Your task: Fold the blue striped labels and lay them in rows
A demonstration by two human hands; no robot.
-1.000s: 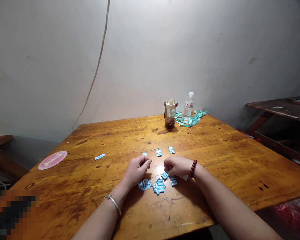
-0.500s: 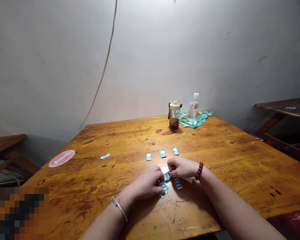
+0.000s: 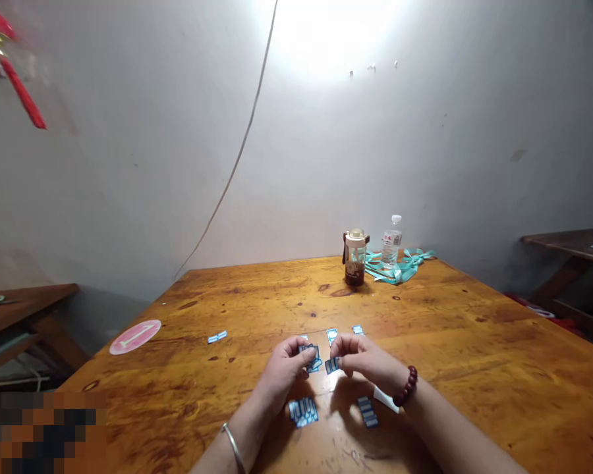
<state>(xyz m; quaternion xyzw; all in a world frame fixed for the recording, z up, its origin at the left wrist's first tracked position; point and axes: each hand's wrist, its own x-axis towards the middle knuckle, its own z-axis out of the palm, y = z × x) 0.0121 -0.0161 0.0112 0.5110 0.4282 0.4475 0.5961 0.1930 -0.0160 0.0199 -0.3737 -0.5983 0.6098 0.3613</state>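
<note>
My left hand (image 3: 282,370) is closed, thumb on top, around a few small blue-edged white stickers (image 3: 315,363) raised above the table. Close beside it, my right hand (image 3: 368,359) pinches one more blue-edged sticker piece (image 3: 332,365) between thumb and fingers. A loose overlapping pile of the same stickers (image 3: 304,411) lies below the left hand. To its right rests a single sticker strip (image 3: 367,411), near a white paper (image 3: 386,399) partly hidden by the right wrist. Beyond the hands lie more sticker pieces (image 3: 331,335), partly covered by my fingers.
The wooden table (image 3: 257,296) carries a drink bottle with brown contents (image 3: 355,260), a clear water bottle (image 3: 390,247) and turquoise ribbon (image 3: 400,271) at the back. At left lie a pink round sign (image 3: 135,337) and two joined sticker pieces (image 3: 217,337). Benches stand on both sides.
Both hands have lifted off the table, now holding stickers in the air. The pile formerly under my left hand is uncovered. The head view has tilted upward.
</note>
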